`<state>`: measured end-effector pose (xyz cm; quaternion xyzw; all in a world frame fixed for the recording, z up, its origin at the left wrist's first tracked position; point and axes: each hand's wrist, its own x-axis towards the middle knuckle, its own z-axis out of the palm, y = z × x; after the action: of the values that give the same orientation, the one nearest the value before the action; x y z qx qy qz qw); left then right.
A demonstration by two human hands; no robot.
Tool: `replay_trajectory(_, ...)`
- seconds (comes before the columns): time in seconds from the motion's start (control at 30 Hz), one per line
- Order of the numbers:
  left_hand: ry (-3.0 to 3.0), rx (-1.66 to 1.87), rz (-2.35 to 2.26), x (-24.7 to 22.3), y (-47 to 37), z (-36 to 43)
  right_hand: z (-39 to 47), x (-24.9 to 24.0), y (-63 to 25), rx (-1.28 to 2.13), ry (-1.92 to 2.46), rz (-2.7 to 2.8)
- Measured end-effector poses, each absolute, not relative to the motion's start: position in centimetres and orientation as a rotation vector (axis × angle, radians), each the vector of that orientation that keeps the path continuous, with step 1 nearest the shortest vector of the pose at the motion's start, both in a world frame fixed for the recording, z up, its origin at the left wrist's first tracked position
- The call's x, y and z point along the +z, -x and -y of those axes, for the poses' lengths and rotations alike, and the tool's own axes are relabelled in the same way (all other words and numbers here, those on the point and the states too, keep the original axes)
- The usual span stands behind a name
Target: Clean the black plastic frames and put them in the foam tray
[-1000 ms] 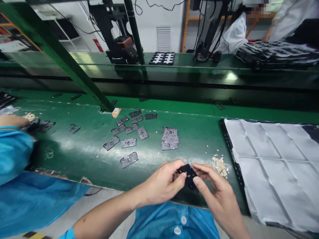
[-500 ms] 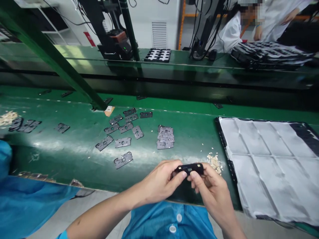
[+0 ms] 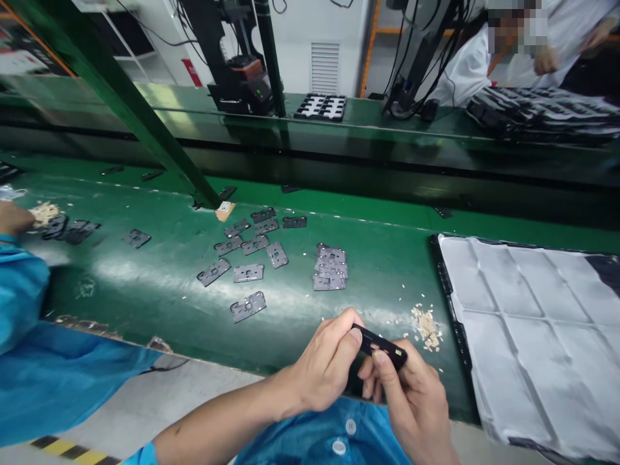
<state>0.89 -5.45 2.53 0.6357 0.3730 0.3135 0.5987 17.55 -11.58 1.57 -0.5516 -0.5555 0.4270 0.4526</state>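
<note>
Between both hands, just above the bench's near edge, is a small black plastic part (image 3: pixel 380 345) with a pale square at its right end. My left hand (image 3: pixel 329 361) is closed on its left end, thumb on top. My right hand (image 3: pixel 407 387) grips the other end, the thumb pressing on its face. Beyond them lies a stack of dark plastic plates (image 3: pixel 330 268). Several similar loose plates (image 3: pixel 248 272) are spread to the left. A heap of small pale chips (image 3: pixel 427 328) lies beside my right hand.
On the right is a black tray (image 3: pixel 450 303) covered by a white sheet (image 3: pixel 527 336). A green post (image 3: pixel 145 129) slants down to the bench. At far left is a co-worker's blue sleeve (image 3: pixel 19 290); people in white are at the back right.
The black part has tilted, its right end now lower. Both hands have shifted slightly down in view. The view has swung left, and a co-worker's hand now shows at the left edge.
</note>
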Motion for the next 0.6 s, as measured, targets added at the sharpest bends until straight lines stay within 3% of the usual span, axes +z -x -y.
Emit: replay_trajectory(0.6,-1.608,0.754,-0.865,2.1,-1.1,5.3,11.8,1.6,-17.2,0.995,1.311,1.439)
